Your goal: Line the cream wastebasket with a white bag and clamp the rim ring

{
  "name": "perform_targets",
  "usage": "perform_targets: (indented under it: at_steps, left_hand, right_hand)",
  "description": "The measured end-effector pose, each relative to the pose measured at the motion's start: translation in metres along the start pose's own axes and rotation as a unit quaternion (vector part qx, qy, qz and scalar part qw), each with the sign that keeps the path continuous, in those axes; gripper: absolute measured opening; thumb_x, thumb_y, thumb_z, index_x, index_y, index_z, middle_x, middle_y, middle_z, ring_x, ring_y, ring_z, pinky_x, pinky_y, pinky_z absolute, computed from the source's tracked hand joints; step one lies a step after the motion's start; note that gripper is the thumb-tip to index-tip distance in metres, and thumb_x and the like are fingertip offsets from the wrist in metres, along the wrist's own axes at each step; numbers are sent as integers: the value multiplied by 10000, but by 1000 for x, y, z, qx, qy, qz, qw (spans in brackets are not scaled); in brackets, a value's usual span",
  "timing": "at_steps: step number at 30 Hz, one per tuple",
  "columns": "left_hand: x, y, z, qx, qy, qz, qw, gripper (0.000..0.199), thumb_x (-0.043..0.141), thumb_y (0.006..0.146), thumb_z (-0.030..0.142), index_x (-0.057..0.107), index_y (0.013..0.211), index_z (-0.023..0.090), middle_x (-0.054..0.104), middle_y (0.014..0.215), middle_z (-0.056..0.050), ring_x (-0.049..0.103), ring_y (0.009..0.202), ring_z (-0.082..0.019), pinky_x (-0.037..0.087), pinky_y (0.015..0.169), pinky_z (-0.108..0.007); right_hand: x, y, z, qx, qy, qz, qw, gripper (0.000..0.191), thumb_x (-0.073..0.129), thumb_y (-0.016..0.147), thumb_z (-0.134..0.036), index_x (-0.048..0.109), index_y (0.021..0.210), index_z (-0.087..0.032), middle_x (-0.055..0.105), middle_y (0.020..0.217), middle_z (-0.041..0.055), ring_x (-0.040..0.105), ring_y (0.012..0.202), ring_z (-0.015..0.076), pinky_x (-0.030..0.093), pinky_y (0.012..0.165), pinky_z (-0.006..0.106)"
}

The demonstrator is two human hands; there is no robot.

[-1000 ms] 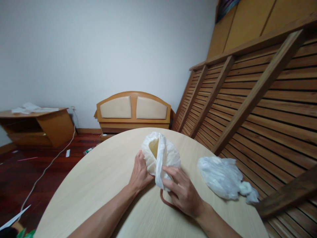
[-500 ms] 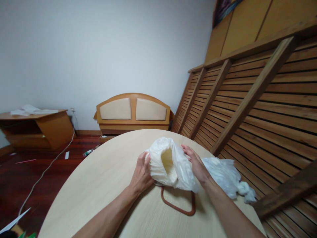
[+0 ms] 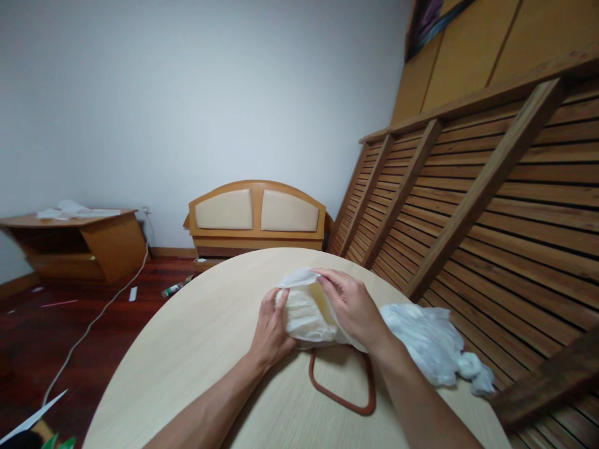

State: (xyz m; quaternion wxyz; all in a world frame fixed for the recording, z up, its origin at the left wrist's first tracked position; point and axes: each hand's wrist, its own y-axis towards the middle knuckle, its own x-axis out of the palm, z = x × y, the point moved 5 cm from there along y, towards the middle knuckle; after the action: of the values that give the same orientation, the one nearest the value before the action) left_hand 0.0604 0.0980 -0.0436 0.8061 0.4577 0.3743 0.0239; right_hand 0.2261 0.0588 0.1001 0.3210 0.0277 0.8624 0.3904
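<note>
A whitish plastic-like bag (image 3: 306,315) with a cream inside lies on the round pale table (image 3: 187,349), its mouth partly open toward me. My left hand (image 3: 274,327) grips its left side, thumb on top. The fingers of my right hand (image 3: 349,302) pinch the upper edge of the bag's opening. A brown handle-like loop (image 3: 344,405) sticks out from under the bag toward me. What the bag contains is hard to make out.
Crumpled white plastic bags (image 3: 428,340) lie at the table's right edge. A slatted wooden frame (image 3: 468,218) leans along the right. Beyond the table are a headboard (image 3: 257,234) and a low wooden desk (image 3: 112,243). A cable (image 3: 93,324) crosses the floor at left.
My right hand has moved left from the bag's right side onto its upper edge and closed there. The bag's opening has changed shape. The view has shifted slightly.
</note>
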Motion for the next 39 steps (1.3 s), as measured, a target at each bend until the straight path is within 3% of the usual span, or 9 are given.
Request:
perform_targets:
  at_steps: [4,14,17,21,24,27,32,35,39]
  left_hand:
    - [1,-1,-5,-40,-8,11,999,1111,708,646,118,82,1556,244,272,1502,-188,315,1413,-381,365,1132,-603]
    - [11,-10,-13,-154,-31,-1,988,1102,823,703,428,154,1539,167,268,1536,-229,261,1464,-421,324,1158,-621]
    - [0,-10,-3,-120,-33,-3,992,1004,792,730,500,245,1515,195,289,1520,-206,284,1453,-417,326,1155,-628]
    - [-24,-5,6,-71,-50,41,995,574,675,844,430,471,1337,221,413,1374,-156,448,1318,-351,414,1096,-576]
    - [-39,-1,-2,-107,-51,124,985,390,587,916,323,491,1280,221,474,1265,-132,512,1228,-289,472,1040,-510]
    - [-49,4,-14,-148,-40,170,973,542,628,890,295,431,1391,229,420,1388,-154,448,1320,-304,443,1067,-519]
    - [-57,12,-30,-232,-188,146,943,392,653,736,175,648,1126,210,659,1122,-85,589,1095,-283,452,1016,-479]
    - [-64,15,-37,-274,-262,147,914,252,607,682,138,641,926,192,680,904,-39,631,861,-223,514,847,-381]
    - [-77,22,-39,-299,-334,159,879,317,612,701,212,552,1011,190,672,820,-2,628,644,-155,518,621,-268]
  right_hand:
    - [-1,-2,-16,-41,-33,5,999,322,474,954,-125,709,1125,-262,761,1112,38,704,1056,218,536,959,389]
    - [42,-7,29,-38,-49,-114,992,263,484,946,-89,697,1040,-212,696,1303,88,588,1303,259,449,1102,504]
    - [45,-8,36,-70,-99,-106,987,286,522,903,-33,706,1032,-212,675,1335,93,537,1352,271,413,1123,545]
    - [40,-8,41,-96,-123,-68,985,284,585,876,-28,731,1012,-230,687,1285,89,577,1275,263,457,1070,526]
    - [34,-7,36,-110,-91,-52,988,278,571,888,-34,743,971,-236,703,1214,78,627,1170,240,506,1008,480]
    - [26,-6,22,-125,-50,-31,990,300,526,921,-50,741,981,-251,724,1107,58,673,1051,213,550,922,414]
    - [13,-5,-5,-163,-29,1,986,336,540,952,-143,643,1238,-285,717,1124,54,667,1091,225,538,962,418]
    - [5,-2,8,-122,-87,1,989,653,739,843,-337,474,1437,-276,617,1349,101,572,1261,295,465,1069,504]
    - [0,-5,61,-21,-150,-54,987,999,861,663,-453,377,1514,-250,481,1500,148,458,1371,354,381,1120,553]
